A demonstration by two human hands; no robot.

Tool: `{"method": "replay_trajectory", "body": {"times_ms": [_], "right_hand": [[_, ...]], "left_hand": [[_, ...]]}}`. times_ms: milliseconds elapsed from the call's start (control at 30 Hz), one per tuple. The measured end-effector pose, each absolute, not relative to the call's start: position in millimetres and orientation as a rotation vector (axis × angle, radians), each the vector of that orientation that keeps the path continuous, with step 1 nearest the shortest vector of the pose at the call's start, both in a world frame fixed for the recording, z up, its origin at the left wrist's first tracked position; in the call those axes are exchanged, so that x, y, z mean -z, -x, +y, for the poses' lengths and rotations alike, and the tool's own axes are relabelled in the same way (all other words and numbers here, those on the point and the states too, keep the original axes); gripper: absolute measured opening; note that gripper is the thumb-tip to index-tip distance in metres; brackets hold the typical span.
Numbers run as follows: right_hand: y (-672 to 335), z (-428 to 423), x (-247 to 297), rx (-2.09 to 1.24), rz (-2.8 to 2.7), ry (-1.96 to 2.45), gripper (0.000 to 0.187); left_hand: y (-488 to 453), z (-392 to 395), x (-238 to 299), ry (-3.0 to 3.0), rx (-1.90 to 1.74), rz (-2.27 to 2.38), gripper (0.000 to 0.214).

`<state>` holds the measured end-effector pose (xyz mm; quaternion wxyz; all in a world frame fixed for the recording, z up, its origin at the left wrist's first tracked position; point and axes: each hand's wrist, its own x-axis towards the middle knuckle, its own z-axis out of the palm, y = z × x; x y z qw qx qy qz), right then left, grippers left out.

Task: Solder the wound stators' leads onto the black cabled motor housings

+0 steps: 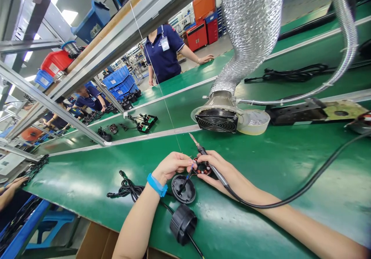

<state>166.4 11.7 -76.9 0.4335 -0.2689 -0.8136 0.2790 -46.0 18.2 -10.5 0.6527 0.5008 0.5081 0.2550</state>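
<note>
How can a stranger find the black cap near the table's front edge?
On the green table, below the person's left hand, lie two black round parts. The cap is the ribbed one on a cable, nearer the edge than the flat disc.

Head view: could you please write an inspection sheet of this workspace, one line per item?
Surface: green bench, glossy, pale dividing strips.
Job's things: coil ring next to a black round cap; soldering iron.
Clutter: black round housing near the front edge; clear dish beside the extraction fan.
Fingers: left hand pinches the coil ring; right hand grips the soldering iron like a pen.
Cables: iron cord loops right; black cable bundle lies left.
Surroundings: foil duct above the fan; a person in a dark blue shirt at the next bench.
</note>
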Motion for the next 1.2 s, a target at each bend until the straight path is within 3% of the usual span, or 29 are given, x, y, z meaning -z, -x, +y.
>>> {"method": "replay_trajectory", "body": {"times_ms": [300,700,900,1200], "right_hand": [[-164,15,80,-0.682,-1.955,0.682,0.03],[-165,24,86,-0.654,-1.931,0.686,0.03],[-164,28,90,-0.67,-1.913,0.675,0.03],[-164,25,84,-0.682,-1.928,0.682,0.029]], "left_hand": [[57,15,3,-1.417,-0.36,1.22,0.045],[58,13,3,-1.574,-0.402,1.182,0.037],[49,20,15,-1.269,-0.575,1.126,0.052],[42,21,18,-1.069,-0.539,1.142,0.048]]}}
